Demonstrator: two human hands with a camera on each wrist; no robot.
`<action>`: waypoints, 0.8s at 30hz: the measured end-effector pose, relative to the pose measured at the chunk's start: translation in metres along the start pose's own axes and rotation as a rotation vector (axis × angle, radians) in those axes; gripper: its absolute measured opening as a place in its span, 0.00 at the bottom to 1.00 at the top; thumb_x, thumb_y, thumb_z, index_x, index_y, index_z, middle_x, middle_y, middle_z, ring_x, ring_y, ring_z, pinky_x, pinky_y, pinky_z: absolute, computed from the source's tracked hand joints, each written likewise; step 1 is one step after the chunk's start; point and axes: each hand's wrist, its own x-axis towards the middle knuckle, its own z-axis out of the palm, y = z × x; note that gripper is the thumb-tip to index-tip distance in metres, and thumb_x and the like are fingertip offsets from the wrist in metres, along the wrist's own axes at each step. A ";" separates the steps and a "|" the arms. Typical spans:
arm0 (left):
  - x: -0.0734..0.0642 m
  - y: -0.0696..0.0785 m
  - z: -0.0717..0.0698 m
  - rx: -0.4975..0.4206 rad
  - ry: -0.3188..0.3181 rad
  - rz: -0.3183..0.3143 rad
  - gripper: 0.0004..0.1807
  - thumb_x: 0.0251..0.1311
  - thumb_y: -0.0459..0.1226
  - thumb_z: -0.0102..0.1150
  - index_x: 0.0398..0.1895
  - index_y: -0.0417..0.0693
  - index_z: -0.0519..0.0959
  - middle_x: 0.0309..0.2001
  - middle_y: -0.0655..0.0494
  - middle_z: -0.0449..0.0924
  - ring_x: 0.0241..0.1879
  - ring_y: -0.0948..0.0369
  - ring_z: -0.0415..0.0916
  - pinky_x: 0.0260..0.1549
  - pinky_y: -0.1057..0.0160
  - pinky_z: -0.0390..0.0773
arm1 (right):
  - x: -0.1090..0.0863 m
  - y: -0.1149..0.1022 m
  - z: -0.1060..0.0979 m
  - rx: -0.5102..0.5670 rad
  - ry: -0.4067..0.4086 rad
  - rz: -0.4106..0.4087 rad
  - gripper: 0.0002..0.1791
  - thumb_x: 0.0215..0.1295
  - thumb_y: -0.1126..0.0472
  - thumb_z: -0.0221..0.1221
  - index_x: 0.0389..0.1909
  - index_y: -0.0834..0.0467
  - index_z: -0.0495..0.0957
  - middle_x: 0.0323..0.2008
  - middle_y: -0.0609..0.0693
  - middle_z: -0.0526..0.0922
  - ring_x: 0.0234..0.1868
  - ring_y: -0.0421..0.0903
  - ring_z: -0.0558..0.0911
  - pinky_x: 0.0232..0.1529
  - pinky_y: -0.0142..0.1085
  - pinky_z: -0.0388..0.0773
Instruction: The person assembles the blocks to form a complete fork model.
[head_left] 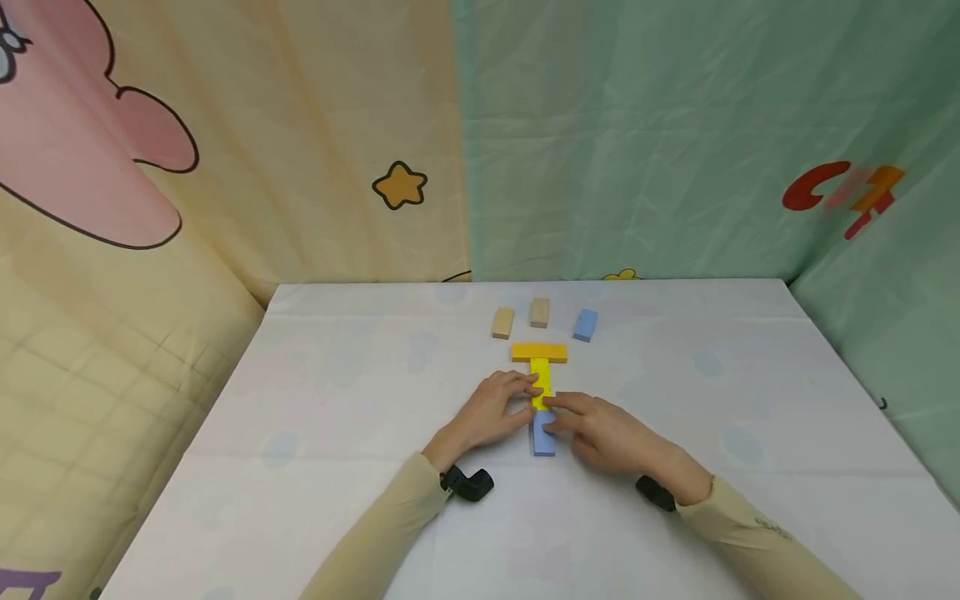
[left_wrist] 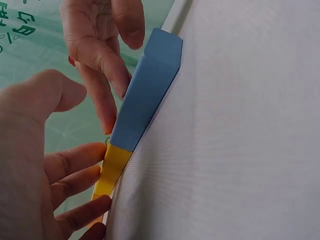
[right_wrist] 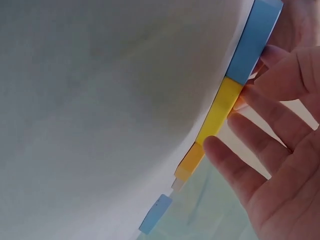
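Observation:
An orange block [head_left: 539, 352] lies crosswise on the table, and a yellow block [head_left: 540, 367] runs from its middle toward the person. End to end with the yellow one lies a blue block [head_left: 543, 442], so the three form a T. My left hand [head_left: 495, 408] reaches in from the left, its fingertips at the side of the yellow block [left_wrist: 114, 165] and the thumb held apart. From the other side my right hand [head_left: 611, 433] spreads nearly straight fingers along the yellow block [right_wrist: 220, 107], near where it meets the blue block [right_wrist: 255, 42].
Beyond the T lie two tan blocks [head_left: 503, 322] and a smaller blue block [head_left: 585, 324]. The white table [head_left: 337, 500] ends at a printed curtain [head_left: 637, 150] behind. Black straps with small devices [head_left: 468, 483] sit on the wrists.

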 end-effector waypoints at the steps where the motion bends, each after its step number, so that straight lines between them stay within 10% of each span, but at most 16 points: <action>1: -0.001 0.000 0.000 0.014 -0.007 0.004 0.19 0.65 0.47 0.53 0.55 0.51 0.78 0.64 0.61 0.67 0.62 0.60 0.62 0.62 0.55 0.57 | 0.000 0.001 0.000 0.016 -0.007 0.000 0.22 0.53 0.75 0.57 0.49 0.57 0.82 0.59 0.57 0.73 0.60 0.57 0.70 0.54 0.50 0.71; 9: -0.004 0.004 0.003 0.136 -0.041 0.026 0.40 0.51 0.67 0.56 0.59 0.52 0.73 0.66 0.59 0.63 0.65 0.59 0.57 0.62 0.55 0.58 | 0.006 0.007 -0.006 0.075 -0.051 0.012 0.22 0.54 0.77 0.53 0.46 0.56 0.83 0.56 0.56 0.76 0.60 0.56 0.71 0.56 0.51 0.68; 24: -0.005 0.006 0.008 0.139 0.031 0.012 0.42 0.43 0.68 0.63 0.58 0.53 0.72 0.64 0.60 0.66 0.60 0.60 0.62 0.56 0.56 0.63 | 0.015 0.009 -0.007 0.086 -0.059 0.036 0.20 0.54 0.77 0.55 0.41 0.55 0.86 0.50 0.54 0.80 0.52 0.51 0.77 0.52 0.47 0.73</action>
